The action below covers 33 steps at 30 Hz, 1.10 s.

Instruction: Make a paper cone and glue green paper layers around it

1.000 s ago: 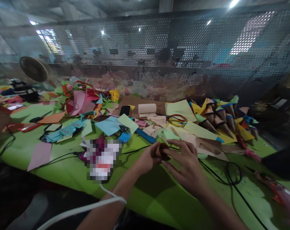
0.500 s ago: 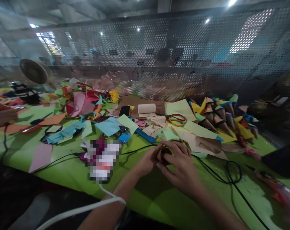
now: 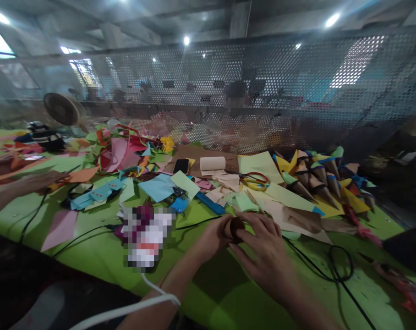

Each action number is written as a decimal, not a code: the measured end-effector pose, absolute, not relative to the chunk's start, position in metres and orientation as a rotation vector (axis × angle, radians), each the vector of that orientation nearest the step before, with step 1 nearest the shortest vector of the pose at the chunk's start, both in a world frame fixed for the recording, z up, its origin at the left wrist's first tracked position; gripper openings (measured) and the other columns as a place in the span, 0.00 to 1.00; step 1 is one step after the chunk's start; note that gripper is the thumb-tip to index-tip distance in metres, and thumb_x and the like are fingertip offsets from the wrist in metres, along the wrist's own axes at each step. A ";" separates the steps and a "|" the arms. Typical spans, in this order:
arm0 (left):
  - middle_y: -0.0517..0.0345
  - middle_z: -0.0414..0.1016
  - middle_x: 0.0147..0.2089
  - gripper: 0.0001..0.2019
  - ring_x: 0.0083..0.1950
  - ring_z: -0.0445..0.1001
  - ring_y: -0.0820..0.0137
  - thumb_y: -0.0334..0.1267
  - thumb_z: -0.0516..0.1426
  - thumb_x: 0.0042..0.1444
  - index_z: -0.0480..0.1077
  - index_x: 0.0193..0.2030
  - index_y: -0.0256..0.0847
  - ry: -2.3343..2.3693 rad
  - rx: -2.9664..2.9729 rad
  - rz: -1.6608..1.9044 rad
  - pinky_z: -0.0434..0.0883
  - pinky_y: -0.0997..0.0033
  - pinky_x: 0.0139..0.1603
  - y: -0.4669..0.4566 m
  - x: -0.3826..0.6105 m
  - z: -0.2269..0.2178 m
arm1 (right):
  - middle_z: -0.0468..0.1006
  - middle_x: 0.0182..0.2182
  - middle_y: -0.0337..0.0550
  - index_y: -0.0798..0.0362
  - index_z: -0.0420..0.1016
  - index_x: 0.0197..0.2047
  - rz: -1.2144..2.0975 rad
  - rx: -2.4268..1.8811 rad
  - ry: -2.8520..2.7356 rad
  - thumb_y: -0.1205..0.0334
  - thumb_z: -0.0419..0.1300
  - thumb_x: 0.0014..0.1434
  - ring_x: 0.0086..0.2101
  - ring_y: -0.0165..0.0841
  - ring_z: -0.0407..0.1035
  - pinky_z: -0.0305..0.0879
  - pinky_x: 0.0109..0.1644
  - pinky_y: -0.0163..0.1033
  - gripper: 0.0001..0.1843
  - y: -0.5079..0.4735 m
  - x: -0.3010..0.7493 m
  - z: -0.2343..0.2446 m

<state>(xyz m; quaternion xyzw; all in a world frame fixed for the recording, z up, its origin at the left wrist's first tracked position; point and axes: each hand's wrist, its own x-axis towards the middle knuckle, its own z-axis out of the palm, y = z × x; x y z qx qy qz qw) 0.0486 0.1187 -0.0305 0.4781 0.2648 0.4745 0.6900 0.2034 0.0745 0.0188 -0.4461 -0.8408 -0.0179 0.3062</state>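
Observation:
Over the green table, a small brown curled piece (image 3: 236, 228), with an open round end facing up, sits between my two hands. My left hand (image 3: 213, 238) is wrapped around its left side. My right hand (image 3: 263, 243) has its fingers curled over the right side, with the thumb below; the fingertips partly hide the piece. It looks like paper or felt; which one I cannot tell. Just beyond my fingers lie pale green sheets (image 3: 245, 201) and a tan sheet (image 3: 299, 220). A long blue object (image 3: 210, 203) lies past my left hand.
Brown-tipped cones (image 3: 318, 176) stand in a cluster at right. Scissors (image 3: 256, 181), a cream roll (image 3: 212, 164) and a dark phone (image 3: 181, 166) lie behind. A black cable (image 3: 345, 261) loops at right. Another person's hand (image 3: 43, 181) works at left. A blurred-out item (image 3: 149, 238) lies left of me.
The view has tilted up slightly. My right fingers have shifted, so more of the brown piece's open end shows. The other person's hand at left has come further into view.

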 end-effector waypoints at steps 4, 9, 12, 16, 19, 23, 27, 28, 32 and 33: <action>0.56 0.74 0.38 0.16 0.44 0.70 0.62 0.26 0.64 0.37 0.75 0.37 0.39 0.640 1.185 1.070 0.69 0.64 0.49 0.117 0.046 -0.032 | 0.72 0.56 0.47 0.48 0.75 0.38 -0.046 -1.175 -2.254 0.61 0.61 0.60 0.54 0.49 0.63 0.60 0.54 0.56 0.02 0.076 0.201 0.015; 0.57 0.72 0.38 0.19 0.42 0.69 0.64 0.32 0.68 0.36 0.71 0.39 0.40 0.595 1.118 1.037 0.68 0.66 0.45 0.122 0.047 -0.032 | 0.71 0.57 0.46 0.46 0.75 0.41 -0.009 -1.131 -2.210 0.62 0.60 0.61 0.54 0.48 0.63 0.60 0.53 0.55 0.05 0.079 0.205 0.018; 0.61 0.68 0.35 0.20 0.37 0.66 0.70 0.35 0.70 0.37 0.68 0.37 0.40 0.673 1.188 1.090 0.65 0.73 0.40 0.125 0.048 -0.026 | 0.70 0.56 0.47 0.43 0.74 0.50 -0.014 -1.088 -2.067 0.60 0.59 0.63 0.54 0.45 0.64 0.61 0.54 0.54 0.12 0.087 0.217 0.026; 0.64 0.65 0.33 0.15 0.35 0.61 0.74 0.38 0.67 0.46 0.68 0.38 0.39 0.823 1.276 1.130 0.61 0.76 0.38 0.124 0.046 -0.018 | 0.73 0.51 0.48 0.47 0.74 0.51 -0.015 -1.141 -1.924 0.59 0.59 0.63 0.52 0.44 0.66 0.62 0.54 0.52 0.13 0.121 0.231 0.030; 0.63 0.66 0.33 0.15 0.35 0.61 0.73 0.41 0.66 0.48 0.70 0.39 0.38 0.781 1.270 1.115 0.60 0.76 0.37 0.125 0.045 -0.020 | 0.76 0.50 0.50 0.52 0.74 0.52 0.014 -1.233 -2.028 0.61 0.60 0.60 0.51 0.44 0.68 0.61 0.56 0.51 0.16 0.160 0.230 0.024; 0.59 0.68 0.35 0.19 0.36 0.63 0.72 0.48 0.67 0.47 0.73 0.40 0.37 0.727 1.293 1.099 0.61 0.74 0.37 0.128 0.043 -0.023 | 0.78 0.48 0.51 0.54 0.77 0.50 -0.002 -1.393 -2.040 0.63 0.62 0.57 0.52 0.45 0.68 0.59 0.57 0.51 0.17 0.209 0.214 0.007; 0.58 0.69 0.36 0.21 0.35 0.63 0.73 0.51 0.67 0.47 0.74 0.40 0.38 0.676 1.251 1.133 0.62 0.75 0.36 0.129 0.041 -0.023 | 0.80 0.45 0.51 0.53 0.79 0.47 -0.012 -1.493 -1.990 0.64 0.65 0.53 0.49 0.45 0.69 0.61 0.53 0.48 0.17 0.237 0.194 -0.008; 0.59 0.68 0.35 0.20 0.34 0.62 0.74 0.50 0.68 0.47 0.74 0.39 0.38 0.671 1.244 1.150 0.61 0.75 0.35 0.129 0.040 -0.023 | 0.80 0.44 0.51 0.52 0.80 0.46 -0.015 -1.510 -1.975 0.64 0.65 0.52 0.48 0.45 0.70 0.62 0.52 0.47 0.16 0.241 0.189 -0.011; 0.66 0.62 0.28 0.22 0.28 0.55 0.79 0.43 0.72 0.40 0.71 0.39 0.38 0.653 1.182 1.208 0.56 0.78 0.29 0.132 0.040 -0.025 | 0.81 0.39 0.50 0.52 0.81 0.35 -0.020 -1.546 -1.900 0.67 0.62 0.52 0.44 0.44 0.71 0.62 0.48 0.45 0.07 0.250 0.180 -0.017; 0.68 0.60 0.27 0.24 0.26 0.54 0.80 0.42 0.73 0.38 0.71 0.40 0.38 0.644 1.148 1.213 0.55 0.78 0.27 0.133 0.040 -0.025 | 0.81 0.37 0.49 0.52 0.80 0.33 -0.016 -1.543 -1.877 0.67 0.60 0.53 0.43 0.44 0.71 0.62 0.47 0.45 0.06 0.251 0.181 -0.016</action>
